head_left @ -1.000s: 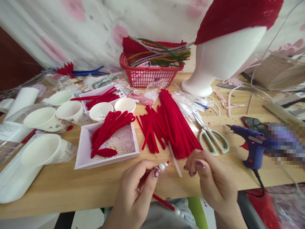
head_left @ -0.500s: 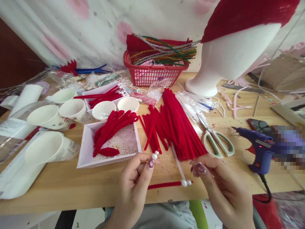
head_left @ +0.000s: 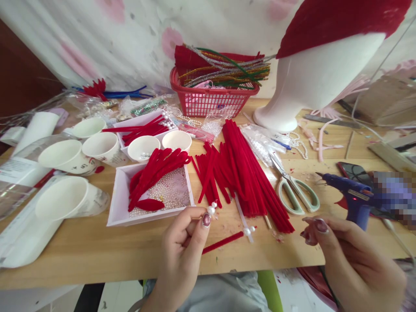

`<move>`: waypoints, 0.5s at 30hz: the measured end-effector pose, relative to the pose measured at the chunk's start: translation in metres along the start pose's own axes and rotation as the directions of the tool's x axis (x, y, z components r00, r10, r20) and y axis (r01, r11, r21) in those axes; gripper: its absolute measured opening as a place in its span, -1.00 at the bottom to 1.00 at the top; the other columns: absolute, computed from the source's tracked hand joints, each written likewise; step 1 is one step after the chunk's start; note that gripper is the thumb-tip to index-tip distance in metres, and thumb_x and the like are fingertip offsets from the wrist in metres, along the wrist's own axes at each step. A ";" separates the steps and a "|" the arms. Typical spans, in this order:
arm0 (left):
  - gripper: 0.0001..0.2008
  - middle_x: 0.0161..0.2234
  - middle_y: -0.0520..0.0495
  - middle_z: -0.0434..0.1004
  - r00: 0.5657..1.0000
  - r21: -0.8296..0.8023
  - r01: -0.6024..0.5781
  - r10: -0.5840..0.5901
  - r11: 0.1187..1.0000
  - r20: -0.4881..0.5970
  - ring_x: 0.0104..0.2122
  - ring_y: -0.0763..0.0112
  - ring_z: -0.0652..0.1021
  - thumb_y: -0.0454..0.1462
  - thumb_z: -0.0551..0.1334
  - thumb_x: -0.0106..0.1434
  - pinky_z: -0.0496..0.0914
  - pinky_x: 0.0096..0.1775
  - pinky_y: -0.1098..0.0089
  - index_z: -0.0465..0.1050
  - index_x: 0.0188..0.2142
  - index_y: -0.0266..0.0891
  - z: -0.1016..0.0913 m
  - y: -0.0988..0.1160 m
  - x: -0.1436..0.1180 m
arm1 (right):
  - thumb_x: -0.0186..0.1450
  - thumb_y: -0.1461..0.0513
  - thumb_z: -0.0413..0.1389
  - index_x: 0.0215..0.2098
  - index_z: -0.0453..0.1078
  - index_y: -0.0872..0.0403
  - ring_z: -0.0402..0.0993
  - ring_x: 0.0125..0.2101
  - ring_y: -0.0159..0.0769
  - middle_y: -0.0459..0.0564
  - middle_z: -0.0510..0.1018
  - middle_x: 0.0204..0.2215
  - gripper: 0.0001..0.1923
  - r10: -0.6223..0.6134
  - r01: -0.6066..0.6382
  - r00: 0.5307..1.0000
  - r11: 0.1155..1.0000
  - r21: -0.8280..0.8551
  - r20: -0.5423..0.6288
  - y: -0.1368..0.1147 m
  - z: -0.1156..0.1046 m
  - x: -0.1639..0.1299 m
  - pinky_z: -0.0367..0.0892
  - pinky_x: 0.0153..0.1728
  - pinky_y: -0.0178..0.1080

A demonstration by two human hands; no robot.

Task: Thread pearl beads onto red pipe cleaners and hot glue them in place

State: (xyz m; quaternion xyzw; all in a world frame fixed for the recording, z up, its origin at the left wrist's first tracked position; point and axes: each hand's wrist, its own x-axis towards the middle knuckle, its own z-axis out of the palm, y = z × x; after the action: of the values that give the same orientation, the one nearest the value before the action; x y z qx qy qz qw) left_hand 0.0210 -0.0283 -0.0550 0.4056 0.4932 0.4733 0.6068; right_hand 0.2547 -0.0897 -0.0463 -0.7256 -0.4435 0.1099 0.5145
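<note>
My left hand [head_left: 185, 242] pinches one end of a red pipe cleaner tipped with white pearl beads [head_left: 212, 209], thumb and forefinger closed just below the beads. The other beaded end of that red pipe cleaner [head_left: 224, 242] lies on the wooden table [head_left: 97, 260], ending in pearls [head_left: 248, 230]. My right hand [head_left: 351, 255] hovers to the right, fingers loosely curled with nothing in them, close to the blue glue gun [head_left: 352, 197]. A pile of red pipe cleaners [head_left: 240, 173] lies just beyond both hands.
A white tray [head_left: 115, 214] with pearls and red pieces sits left of centre, with several paper cups [head_left: 61, 197] further left. Scissors [head_left: 294, 190], a red basket [head_left: 212, 99] of pipe cleaners and a white foam head [head_left: 312, 82] stand behind. A phone [head_left: 355, 171] lies at right.
My right hand has let go of the pipe cleaner's far end and moved right toward the glue gun. That end now rests on the table. My left hand keeps its grip.
</note>
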 end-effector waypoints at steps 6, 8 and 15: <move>-0.75 -0.62 0.23 -0.05 0.999 -0.023 -0.033 0.032 0.999 -0.036 -0.65 0.58 0.01 -0.07 0.29 0.39 -0.06 -0.60 0.44 0.58 -0.28 -0.18 0.001 -0.003 0.000 | 0.35 0.09 0.30 -0.30 0.59 -0.04 0.33 -0.51 -0.22 -0.09 0.50 -0.53 -0.87 0.105 -0.109 0.992 0.992 -0.063 -0.067 -0.004 -0.005 -0.006 0.19 -0.42 -0.14; -0.77 -0.62 0.23 -0.06 0.997 -0.034 -0.050 0.048 0.998 -0.060 -0.65 0.58 0.01 -0.08 0.29 0.39 -0.04 -0.61 0.45 0.59 -0.29 -0.17 0.002 -0.005 0.000 | 0.36 0.11 0.27 -0.28 0.59 -0.07 0.30 -0.53 -0.28 -0.14 0.49 -0.55 -0.90 0.062 -0.061 0.998 0.996 -0.065 0.003 -0.004 -0.004 -0.008 0.17 -0.44 -0.19; -0.76 -0.61 0.22 -0.07 0.995 -0.051 -0.069 0.065 0.996 -0.073 -0.64 0.56 -0.02 -0.07 0.31 0.37 -0.05 -0.61 0.43 0.60 -0.30 -0.15 0.002 -0.006 -0.002 | 0.35 0.16 0.27 -0.31 0.58 -0.06 0.29 -0.58 -0.35 -0.16 0.49 -0.54 -0.92 -0.036 0.043 0.989 0.998 -0.042 0.145 -0.011 0.008 -0.010 0.19 -0.50 -0.27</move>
State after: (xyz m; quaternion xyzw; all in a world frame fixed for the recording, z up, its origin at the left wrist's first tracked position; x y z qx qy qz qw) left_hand 0.0243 -0.0319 -0.0601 0.3886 0.4879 0.5205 0.5831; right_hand 0.2376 -0.0911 -0.0434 -0.7182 -0.4963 0.1418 0.4667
